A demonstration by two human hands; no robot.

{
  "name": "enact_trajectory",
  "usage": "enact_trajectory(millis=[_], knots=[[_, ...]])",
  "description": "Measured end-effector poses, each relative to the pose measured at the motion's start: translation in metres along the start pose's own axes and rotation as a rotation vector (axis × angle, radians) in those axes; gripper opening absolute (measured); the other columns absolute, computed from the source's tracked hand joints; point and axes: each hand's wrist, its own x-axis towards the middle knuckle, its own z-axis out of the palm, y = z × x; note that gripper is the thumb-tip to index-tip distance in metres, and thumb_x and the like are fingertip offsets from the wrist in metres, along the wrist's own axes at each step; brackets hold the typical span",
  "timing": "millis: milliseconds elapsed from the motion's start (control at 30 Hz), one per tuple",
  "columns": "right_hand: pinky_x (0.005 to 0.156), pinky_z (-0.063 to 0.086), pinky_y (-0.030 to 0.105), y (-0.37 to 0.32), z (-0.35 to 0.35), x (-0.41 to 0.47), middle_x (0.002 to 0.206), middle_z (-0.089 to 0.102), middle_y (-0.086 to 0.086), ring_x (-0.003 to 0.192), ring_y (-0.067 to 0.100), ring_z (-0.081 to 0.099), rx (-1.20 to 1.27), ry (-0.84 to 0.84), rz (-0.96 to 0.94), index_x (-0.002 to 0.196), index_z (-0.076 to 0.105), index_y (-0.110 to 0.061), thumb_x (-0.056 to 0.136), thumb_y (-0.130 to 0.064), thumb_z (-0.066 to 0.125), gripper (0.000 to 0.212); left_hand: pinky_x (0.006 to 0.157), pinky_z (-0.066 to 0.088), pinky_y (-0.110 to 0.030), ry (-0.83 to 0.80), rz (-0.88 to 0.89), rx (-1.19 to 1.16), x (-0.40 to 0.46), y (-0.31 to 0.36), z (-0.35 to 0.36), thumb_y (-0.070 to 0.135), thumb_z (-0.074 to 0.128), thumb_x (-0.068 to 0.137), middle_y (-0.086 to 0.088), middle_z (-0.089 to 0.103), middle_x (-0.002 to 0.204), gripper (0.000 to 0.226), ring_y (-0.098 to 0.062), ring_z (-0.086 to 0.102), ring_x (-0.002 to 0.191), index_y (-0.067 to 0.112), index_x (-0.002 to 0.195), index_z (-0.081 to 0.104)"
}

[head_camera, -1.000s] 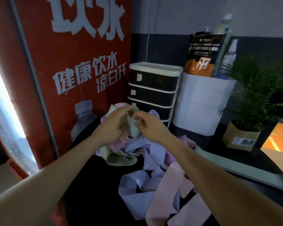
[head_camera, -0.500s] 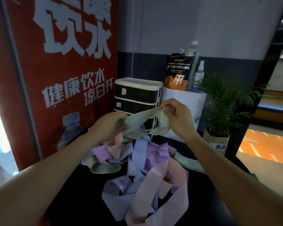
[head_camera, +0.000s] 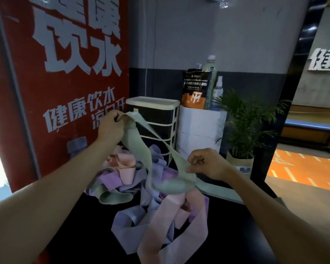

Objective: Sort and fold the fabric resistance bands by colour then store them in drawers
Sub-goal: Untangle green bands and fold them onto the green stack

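we see a pale green resistance band (head_camera: 139,147) lifted above the desk (head_camera: 84,216), stretched on a slant between the two hands. the left hand (head_camera: 111,128) is the higher one, its fingers curled round the band's upper end just in front of the red poster (head_camera: 65,92). the right hand (head_camera: 208,164) is lower and to the right, pinching the band's lower part between thumb and fingers; the hands are well apart. below the right hand the band sags in a loose loop onto the heap of bands (head_camera: 141,187) on the dark desk: pink, lilac, purple and another green band (head_camera: 112,197) lie tangled there, and a wide pink band (head_camera: 179,231) lies nearest us. behind the heap stands a small drawer unit (head_camera: 156,122) with dark drawers and a cream frame; the drawers seem closed, though the dim light leaves us unsure. beside it on the right is a white box (head_camera: 202,130) carrying a black and orange powder pouch (head_camera: 195,88), a tall bottle (head_camera: 211,69) and a spray bottle (head_camera: 218,88). further right is a potted palm (head_camera: 246,126).
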Motion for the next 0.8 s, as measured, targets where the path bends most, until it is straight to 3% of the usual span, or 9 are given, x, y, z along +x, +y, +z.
enact_trajectory(millis=[100,167,233,300,400,533,633,800], knots=[[0.058,0.038,0.018,0.019,0.003,-0.007,0.063,0.054,-0.004,0.051,-0.001,0.043,-0.110,0.056,0.038,0.074,0.057,-0.015,0.078,-0.009,0.074,0.018,0.056,0.034,-0.023,-0.101,-0.001,0.081,-0.006,-0.009,-0.001,0.012,0.049,0.094,0.002,0.053,0.078,0.010,-0.013,0.047,0.074,0.012,0.090,0.058],[0.063,0.040,0.027,0.027,0.005,-0.007,0.069,0.054,0.001,0.063,0.012,0.050,-0.261,0.113,0.080,0.078,0.052,-0.015,0.080,-0.008,0.066,0.016,0.055,0.035,-0.023,-0.152,-0.027,0.099,-0.011,-0.017,0.002,0.015,0.054,0.092,-0.004,0.057,0.084,0.007,-0.017,0.049,0.077,0.012,0.090,0.059],[0.063,0.039,0.034,0.035,0.005,-0.008,0.077,0.050,0.004,0.072,0.025,0.048,-0.431,0.205,0.143,0.082,0.044,-0.013,0.082,-0.009,0.056,0.013,0.052,0.039,-0.025,-0.180,-0.068,0.113,-0.016,-0.024,0.004,0.015,0.055,0.092,-0.010,0.059,0.085,0.006,-0.021,0.051,0.072,0.010,0.090,0.058],[0.062,0.034,0.036,0.044,0.005,-0.011,0.074,0.041,0.004,0.072,0.028,0.043,-0.489,0.289,0.199,0.083,0.035,-0.011,0.084,-0.009,0.050,0.015,0.041,0.043,-0.019,-0.194,-0.175,0.074,-0.019,-0.029,0.002,0.010,0.054,0.092,-0.010,0.057,0.079,0.006,-0.020,0.051,0.063,0.010,0.087,0.056],[0.058,0.035,0.037,0.057,0.006,-0.015,0.064,0.037,0.002,0.068,0.030,0.045,-0.376,0.373,0.181,0.079,0.033,-0.010,0.085,-0.003,0.046,0.016,0.037,0.044,-0.011,-0.257,-0.329,-0.071,-0.023,-0.035,0.003,-0.002,0.055,0.089,-0.008,0.054,0.077,0.020,-0.016,0.051,0.061,0.013,0.076,0.055],[0.065,0.050,0.043,0.059,0.006,-0.016,0.065,0.052,0.002,0.073,0.035,0.058,-0.141,0.487,0.238,0.065,0.043,-0.019,0.081,0.002,0.055,0.029,0.046,0.048,-0.009,-0.271,-0.352,-0.167,-0.029,-0.043,0.005,-0.008,0.058,0.085,-0.007,0.059,0.076,0.020,-0.014,0.054,0.068,0.011,0.079,0.061],[0.075,0.053,0.049,0.057,0.006,-0.015,0.066,0.055,-0.002,0.078,0.034,0.063,-0.036,0.504,0.284,0.063,0.046,-0.025,0.081,0.000,0.060,0.035,0.042,0.043,-0.011,-0.307,-0.304,-0.099,-0.035,-0.050,0.003,-0.002,0.065,0.083,-0.008,0.061,0.073,0.013,-0.014,0.051,0.061,0.010,0.078,0.065],[0.078,0.054,0.050,0.058,0.007,-0.018,0.066,0.061,0.006,0.078,0.035,0.065,0.060,0.492,0.341,0.064,0.052,-0.023,0.077,0.000,0.064,0.029,0.045,0.044,-0.013,-0.413,-0.267,0.029,-0.044,-0.048,0.005,-0.003,0.064,0.083,-0.014,0.062,0.074,0.011,-0.008,0.057,0.052,0.007,0.078,0.064]])
